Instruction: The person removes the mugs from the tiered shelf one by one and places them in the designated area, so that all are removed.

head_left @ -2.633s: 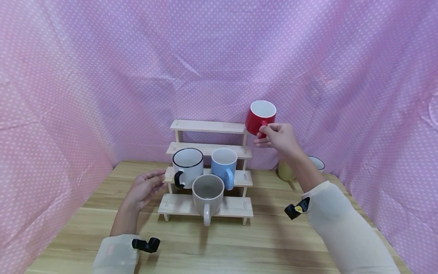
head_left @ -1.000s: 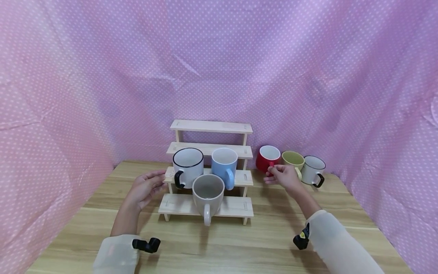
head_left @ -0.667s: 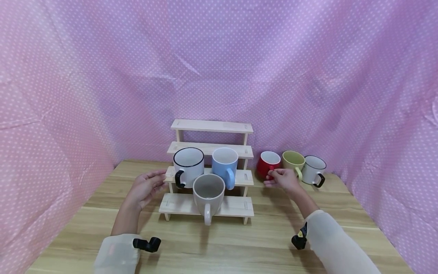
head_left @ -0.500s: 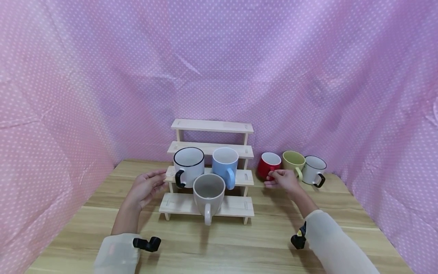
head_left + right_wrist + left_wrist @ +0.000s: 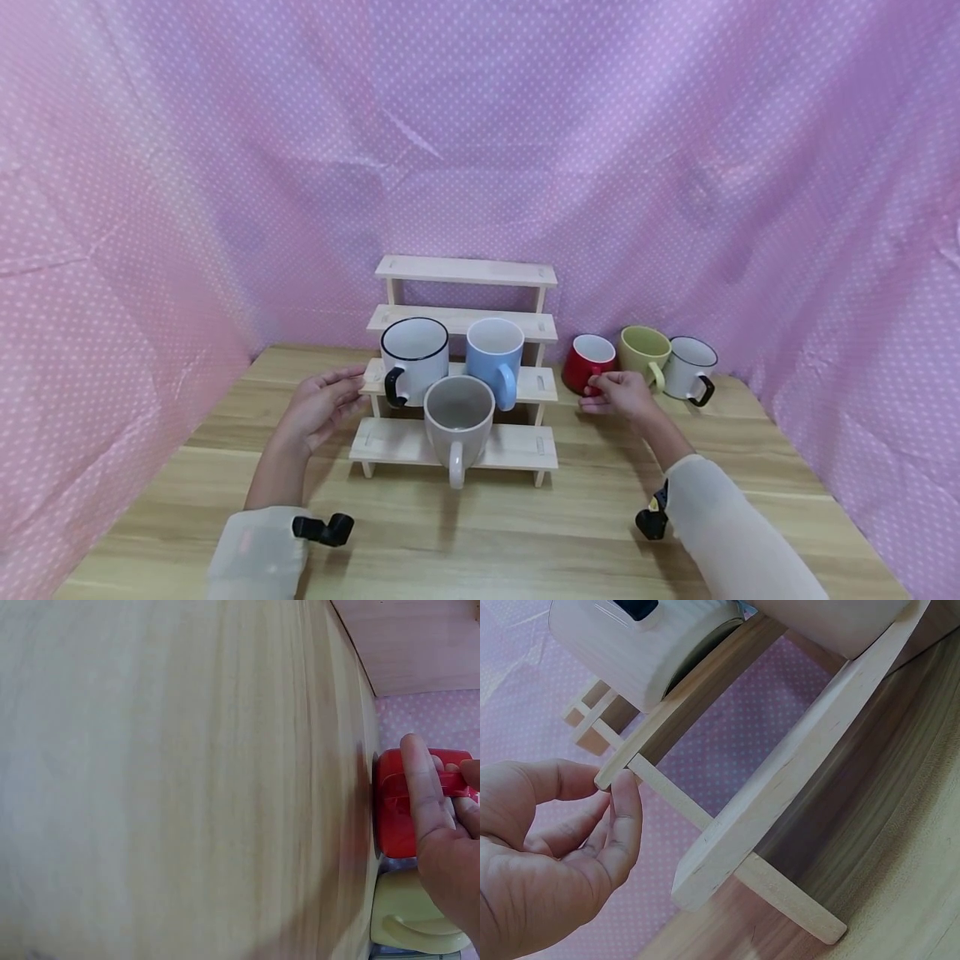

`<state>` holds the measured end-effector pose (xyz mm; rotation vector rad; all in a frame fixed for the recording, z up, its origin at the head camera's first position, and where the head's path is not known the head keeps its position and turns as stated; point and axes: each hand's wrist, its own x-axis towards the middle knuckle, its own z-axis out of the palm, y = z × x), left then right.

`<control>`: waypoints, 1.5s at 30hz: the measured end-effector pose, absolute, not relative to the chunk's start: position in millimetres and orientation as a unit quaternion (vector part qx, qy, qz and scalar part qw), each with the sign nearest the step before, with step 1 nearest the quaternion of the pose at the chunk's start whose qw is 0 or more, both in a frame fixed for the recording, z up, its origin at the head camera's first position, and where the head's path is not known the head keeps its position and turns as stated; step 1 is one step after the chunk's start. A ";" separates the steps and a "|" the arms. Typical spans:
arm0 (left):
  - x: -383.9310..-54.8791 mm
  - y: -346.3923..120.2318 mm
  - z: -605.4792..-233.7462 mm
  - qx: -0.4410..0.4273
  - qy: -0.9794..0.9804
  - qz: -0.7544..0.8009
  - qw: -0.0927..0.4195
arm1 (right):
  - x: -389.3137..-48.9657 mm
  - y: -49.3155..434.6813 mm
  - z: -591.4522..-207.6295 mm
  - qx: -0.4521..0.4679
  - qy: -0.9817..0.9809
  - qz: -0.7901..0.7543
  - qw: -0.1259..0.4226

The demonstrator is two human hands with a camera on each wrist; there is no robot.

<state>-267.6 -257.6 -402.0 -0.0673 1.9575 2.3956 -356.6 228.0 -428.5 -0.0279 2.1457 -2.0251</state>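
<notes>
My left hand [image 5: 324, 407] pinches the left end of the second-lowest shelf of a stepped wooden stand [image 5: 465, 269]; the left wrist view shows thumb and fingertips at that shelf end [image 5: 619, 766]. On that shelf stand a white mug [image 5: 433, 372] with black rim and handle and a light blue mug [image 5: 482, 367]. A grey-beige mug [image 5: 459, 442] sits on the lowest shelf. My right hand [image 5: 628, 397] pinches the handle of a red mug [image 5: 581, 367], which stands on the table right of the stand. In the right wrist view, fingers partly hide the red mug [image 5: 396, 825].
A yellow-green mug [image 5: 637, 357] stands close to the red one, and a white mug [image 5: 681, 371] with dark rim and black handle is beyond it. The wooden table [image 5: 480, 550] backs onto a pink dotted cloth [image 5: 480, 125]. The stand's upper two shelves are bare.
My right hand has brought the red mug down from beside the top shelf to the table, left of the yellow-green mug. The left hand has stayed at the stand.
</notes>
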 end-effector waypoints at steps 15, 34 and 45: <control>-268.1 -255.5 -402.5 -0.024 0.628 0.778 0.018 | -352.1 240.7 -424.4 -0.025 0.730 -0.670 0.133; -268.3 -256.6 -400.4 -0.032 0.628 0.778 0.025 | -346.1 245.8 -374.5 -0.044 0.850 -0.515 0.097; -269.6 -255.7 -401.6 -0.035 0.632 0.773 0.023 | -339.8 233.2 -359.2 -0.140 0.846 -0.509 0.082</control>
